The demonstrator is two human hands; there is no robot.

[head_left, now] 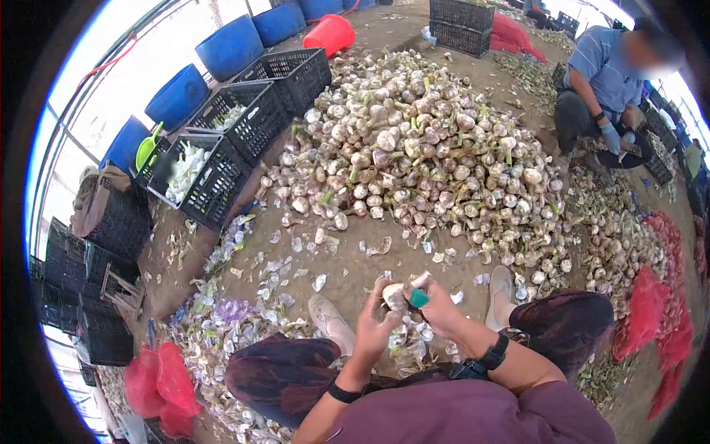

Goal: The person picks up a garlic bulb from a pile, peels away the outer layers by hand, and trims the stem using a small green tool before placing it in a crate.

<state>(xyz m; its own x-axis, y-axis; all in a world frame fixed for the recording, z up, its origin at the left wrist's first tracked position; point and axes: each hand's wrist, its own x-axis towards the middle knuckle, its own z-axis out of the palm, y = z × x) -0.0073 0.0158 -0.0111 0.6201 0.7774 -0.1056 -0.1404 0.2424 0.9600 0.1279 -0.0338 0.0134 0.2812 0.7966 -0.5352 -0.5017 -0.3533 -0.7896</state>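
Note:
My left hand [379,325] grips a pale garlic bulb [394,294] just above my knees. My right hand [438,307] holds a small tool with a green handle [419,297] against the bulb's stem end [421,279]. Both wrists carry black bands. A big heap of garlic bulbs [414,148] lies on the dirt floor straight ahead, about an arm's length away. Loose papery skins [244,311] are scattered on the ground around my shoes.
Black crates [214,189], some holding peeled white garlic [185,166], line the left side with blue barrels [231,46] behind. Red mesh sacks [647,303] lie at right and lower left [159,381]. Another person in a blue shirt [603,74] sits at the far right.

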